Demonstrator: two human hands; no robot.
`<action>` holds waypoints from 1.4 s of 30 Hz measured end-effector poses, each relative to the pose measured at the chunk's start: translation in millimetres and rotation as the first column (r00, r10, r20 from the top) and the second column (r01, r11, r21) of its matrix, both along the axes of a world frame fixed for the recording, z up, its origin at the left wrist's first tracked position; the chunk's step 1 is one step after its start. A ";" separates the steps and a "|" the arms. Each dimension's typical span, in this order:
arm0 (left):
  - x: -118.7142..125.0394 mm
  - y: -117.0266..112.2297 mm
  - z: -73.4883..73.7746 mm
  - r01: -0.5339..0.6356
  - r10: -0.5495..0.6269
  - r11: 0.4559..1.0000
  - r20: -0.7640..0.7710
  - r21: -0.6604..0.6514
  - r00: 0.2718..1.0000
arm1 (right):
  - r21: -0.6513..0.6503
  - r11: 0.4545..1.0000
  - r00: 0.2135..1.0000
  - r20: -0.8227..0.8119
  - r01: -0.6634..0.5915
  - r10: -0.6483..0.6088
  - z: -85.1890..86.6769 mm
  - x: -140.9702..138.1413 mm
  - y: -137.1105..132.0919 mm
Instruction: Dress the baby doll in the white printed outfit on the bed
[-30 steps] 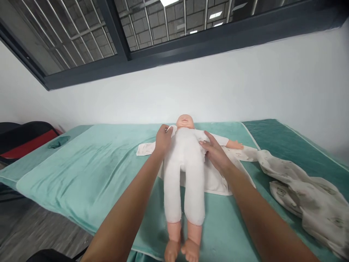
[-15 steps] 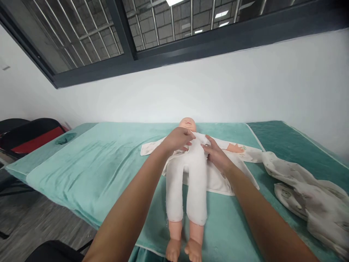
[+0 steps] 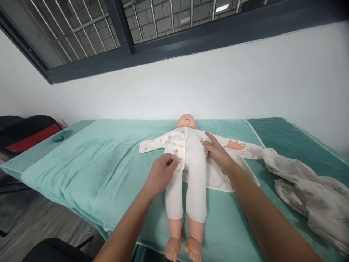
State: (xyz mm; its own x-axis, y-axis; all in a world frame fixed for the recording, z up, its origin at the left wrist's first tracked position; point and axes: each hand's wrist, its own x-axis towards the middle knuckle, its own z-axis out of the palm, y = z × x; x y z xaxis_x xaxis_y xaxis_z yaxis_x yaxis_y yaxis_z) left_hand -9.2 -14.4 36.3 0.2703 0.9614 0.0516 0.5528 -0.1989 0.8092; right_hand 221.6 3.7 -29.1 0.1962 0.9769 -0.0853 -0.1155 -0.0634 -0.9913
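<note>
A baby doll [image 3: 191, 171] with a white cloth body lies on its back on a teal mat [image 3: 89, 167], head toward the wall. A printed white baby garment [image 3: 174, 142] lies under it, with its left panel folded over the doll's chest. My left hand [image 3: 161, 174] pinches the lower edge of that panel by the doll's hip. My right hand [image 3: 216, 152] rests with fingers flat on the doll's right side, over the open right panel [image 3: 218, 179].
A crumpled printed cloth [image 3: 305, 193] lies at the mat's right. A darker green cover [image 3: 289, 142] shows at the far right. A black and red chair [image 3: 29, 133] stands at the left. A white wall and barred window are behind.
My left hand has drawn the garment's left panel across the doll's chest and moved down from the shoulder to the hip. My right hand has stayed on the doll's side.
</note>
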 end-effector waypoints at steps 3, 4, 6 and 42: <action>-10.8 -11.8 -6.0 -0.003 0.004 1.000 0.073 -0.015 0.997 | 0.000 1.000 1.000 0.013 0.005 -0.005 2.8 -1.3 -1.6; -16.1 -11.9 -9.9 -0.044 0.043 0.999 0.097 0.011 0.994 | -0.003 1.000 1.000 0.015 0.008 -0.007 2.7 -1.3 -1.4; -28.0 -9.4 -21.6 -0.118 0.105 0.987 0.123 0.107 0.987 | -0.011 1.000 1.000 0.021 0.013 -0.012 1.7 -0.6 -0.4; 42.7 85.7 -9.6 0.259 -0.189 0.922 -0.250 0.286 0.950 | 0.058 0.763 0.699 0.363 0.644 -0.617 -20.3 91.0 7.2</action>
